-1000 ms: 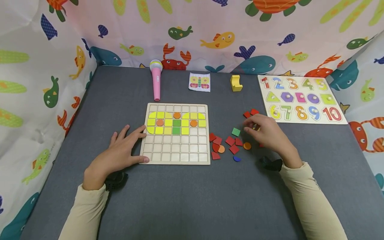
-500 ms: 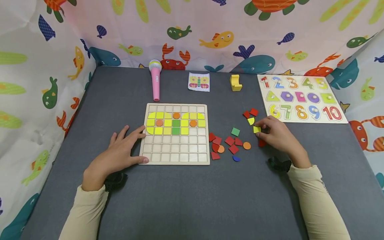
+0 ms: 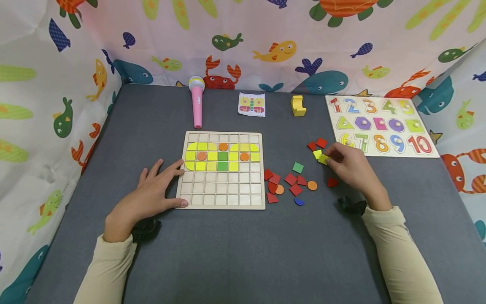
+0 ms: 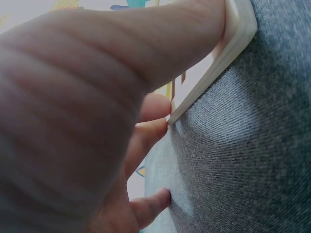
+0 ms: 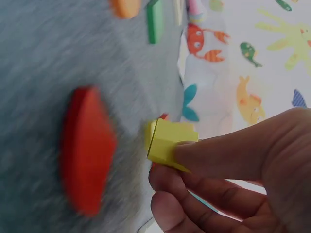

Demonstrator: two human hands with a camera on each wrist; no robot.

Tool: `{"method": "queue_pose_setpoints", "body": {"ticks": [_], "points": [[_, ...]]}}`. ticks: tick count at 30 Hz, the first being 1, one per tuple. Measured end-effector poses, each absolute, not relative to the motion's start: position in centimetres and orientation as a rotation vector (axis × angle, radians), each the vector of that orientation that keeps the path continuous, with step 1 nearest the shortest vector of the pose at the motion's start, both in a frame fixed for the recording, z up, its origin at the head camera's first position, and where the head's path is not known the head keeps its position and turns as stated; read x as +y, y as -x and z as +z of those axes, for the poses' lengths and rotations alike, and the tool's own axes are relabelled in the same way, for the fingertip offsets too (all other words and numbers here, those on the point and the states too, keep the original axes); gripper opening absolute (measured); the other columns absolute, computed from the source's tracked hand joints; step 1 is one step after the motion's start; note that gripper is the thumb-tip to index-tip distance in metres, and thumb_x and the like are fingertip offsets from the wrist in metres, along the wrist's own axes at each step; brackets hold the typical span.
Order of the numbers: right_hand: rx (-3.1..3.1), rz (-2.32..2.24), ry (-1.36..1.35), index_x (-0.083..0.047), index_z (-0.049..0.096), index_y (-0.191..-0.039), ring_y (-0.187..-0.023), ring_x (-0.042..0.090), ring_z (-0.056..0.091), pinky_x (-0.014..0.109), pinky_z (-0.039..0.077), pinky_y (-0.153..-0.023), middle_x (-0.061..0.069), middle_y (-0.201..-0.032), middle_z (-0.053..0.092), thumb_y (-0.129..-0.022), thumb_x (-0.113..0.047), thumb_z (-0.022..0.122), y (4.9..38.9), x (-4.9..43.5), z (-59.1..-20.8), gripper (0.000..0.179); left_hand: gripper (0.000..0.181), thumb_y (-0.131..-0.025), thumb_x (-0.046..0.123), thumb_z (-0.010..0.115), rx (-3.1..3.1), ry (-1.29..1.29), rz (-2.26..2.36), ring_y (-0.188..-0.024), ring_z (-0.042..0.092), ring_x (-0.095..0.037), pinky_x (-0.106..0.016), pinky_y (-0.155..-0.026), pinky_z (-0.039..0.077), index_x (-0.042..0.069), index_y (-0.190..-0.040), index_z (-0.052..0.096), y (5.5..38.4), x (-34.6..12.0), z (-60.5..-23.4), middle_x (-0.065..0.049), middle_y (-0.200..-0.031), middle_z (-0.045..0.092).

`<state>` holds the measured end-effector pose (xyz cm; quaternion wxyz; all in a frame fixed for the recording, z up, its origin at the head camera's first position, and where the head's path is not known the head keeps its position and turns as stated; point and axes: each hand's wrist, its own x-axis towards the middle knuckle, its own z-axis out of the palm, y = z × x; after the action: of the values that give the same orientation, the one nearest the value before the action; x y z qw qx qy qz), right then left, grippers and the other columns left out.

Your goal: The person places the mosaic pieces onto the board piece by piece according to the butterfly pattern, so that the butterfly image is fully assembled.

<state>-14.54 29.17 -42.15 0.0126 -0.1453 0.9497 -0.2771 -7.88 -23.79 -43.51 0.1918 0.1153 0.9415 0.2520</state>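
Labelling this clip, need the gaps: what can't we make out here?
Held yellow piece: full outline, head and right wrist views; the right hand covers part.
Grid board: most of its face, left wrist view, behind the left hand.
Orange disc: right wrist view, cut off by the top edge.
Picture card: fine details, head view, too small.

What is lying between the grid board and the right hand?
The head view shows red pieces, orange discs, a green square, a blue piece and a yellow piece.
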Motion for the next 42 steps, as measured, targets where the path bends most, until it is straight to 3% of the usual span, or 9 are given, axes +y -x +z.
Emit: {"method": "queue_pose_setpoints", "body": {"ticks": [5,10,13,42], "points": [[2.942,-0.943,0.531,-0.002,0.072,-0.109,-0.087,0.026,0.065,0.025,0.05,-0.077,0.013,-0.101,0.074,-0.097,0.001,0.073,15.0,27.4,-41.4,0.012,0.101,-0.085,0.037,0.094,2.643,-0.324,0.71,-0.158,0.0,-0.057,-0.078,-0.118,-0.006,0.008,-0.165,0.039,7.9,-23.8,-43.5,-0.02,-0.174,0.026],[2.921,-0.976,0.643,-0.001,0.073,-0.106,-0.086,0.024,0.066,0.042,0.055,-0.079,0.011,-0.098,0.073,-0.097,0.005,0.071,15.8,25.2,-41.3,0.011,0.101,-0.085,0.036,0.094,2.641,-0.329,0.71,-0.158,0.0,-0.057,-0.078,-0.118,-0.006,0.009,-0.165,0.038,8.0,-23.9,-43.5,-0.02,-0.174,0.027],[2.892,-0.99,0.723,-0.001,0.074,-0.105,-0.084,0.024,0.065,0.047,0.056,-0.078,0.01,-0.096,0.073,-0.097,0.006,0.071,16.2,23.8,-41.3,0.011,0.101,-0.085,0.036,0.094,2.644,-0.334,0.705,-0.158,0.0,-0.057,-0.078,-0.118,-0.006,0.009,-0.165,0.038,7.9,-24.0,-43.6,-0.02,-0.174,0.026],[2.656,-1.001,1.026,0.001,0.075,-0.108,-0.086,0.022,0.064,0.04,0.057,-0.08,0.01,-0.101,0.073,-0.098,0.005,0.07,16.9,13.9,-41.2,0.012,0.105,-0.085,0.035,0.094,2.644,-0.329,0.73,-0.158,-0.001,-0.056,-0.078,-0.119,-0.008,0.01,-0.167,0.034,7.9,-24.1,-43.8,-0.021,-0.172,0.03]]}}
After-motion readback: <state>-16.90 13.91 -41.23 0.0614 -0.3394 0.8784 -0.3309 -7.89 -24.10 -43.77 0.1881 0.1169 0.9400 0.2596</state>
